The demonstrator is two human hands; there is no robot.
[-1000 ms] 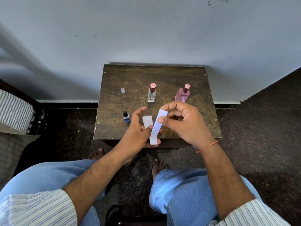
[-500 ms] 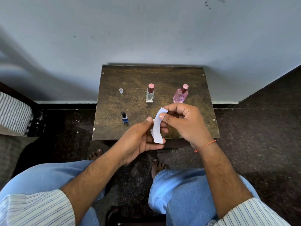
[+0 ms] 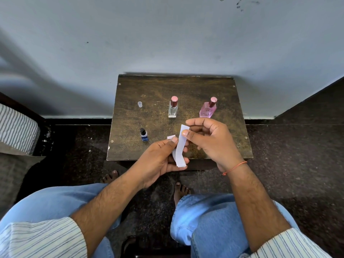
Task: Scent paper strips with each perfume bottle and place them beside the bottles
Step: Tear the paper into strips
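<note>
Over the near edge of the bench [image 3: 130, 116], I hold my two hands close together with the paper strips between them. My left hand [image 3: 158, 161] is curled round a small bunch of white paper strips [image 3: 174, 155], thumb pressing on top, and one short white end [image 3: 170, 136] sticks up past the thumb. My right hand [image 3: 210, 142] pinches the upper part of a single strip [image 3: 181, 144] between thumb and forefinger; that strip runs down from my right fingertips to the bunch in my left hand, slightly bowed, and its lower end lies against my left fingers. Whether it is free of the bunch at the bottom I cannot tell.

On the bench three bottles stand upright. The small dark blue bottle [image 3: 144, 135] with a black top stands on the left, just beside my left hand but apart from it. Farther back, the clear bottle [image 3: 173, 108] with a pink cap stands near the middle, and the pink bottle [image 3: 208, 108] with a pink cap stands to its right, just beyond my right knuckles. A little clear cap [image 3: 140, 104] lies alone at the back left, well apart from the blue bottle. No strip lies on the bench beside any bottle that I can see.

A thin orange thread [image 3: 235, 167] circles my right wrist.
</note>
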